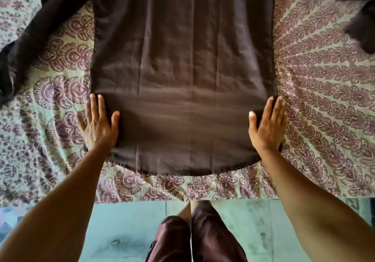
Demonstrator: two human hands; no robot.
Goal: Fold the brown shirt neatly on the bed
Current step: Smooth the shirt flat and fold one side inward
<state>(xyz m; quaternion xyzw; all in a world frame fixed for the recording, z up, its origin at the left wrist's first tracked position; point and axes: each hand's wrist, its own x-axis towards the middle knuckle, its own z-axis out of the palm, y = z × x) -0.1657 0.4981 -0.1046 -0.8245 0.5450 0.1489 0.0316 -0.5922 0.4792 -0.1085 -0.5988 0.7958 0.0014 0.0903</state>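
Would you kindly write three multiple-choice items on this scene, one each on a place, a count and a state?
1. Where do the hands rest?
A. on the shirt's side edges near the hem
B. on the sleeves
C. on the floor

2. How many hands touch the shirt?
A. none
B. one
C. two

3. How does the shirt lie?
A. rolled in a ball
B. spread flat, sleeves out
C. folded into a small square

Key: 1 A, as the left hand and right hand lie flat at the lower side edges of the shirt; 2 C, as both palms press on the cloth; 3 B, as the body lies flat on the bedspread with the sleeves out to either side.
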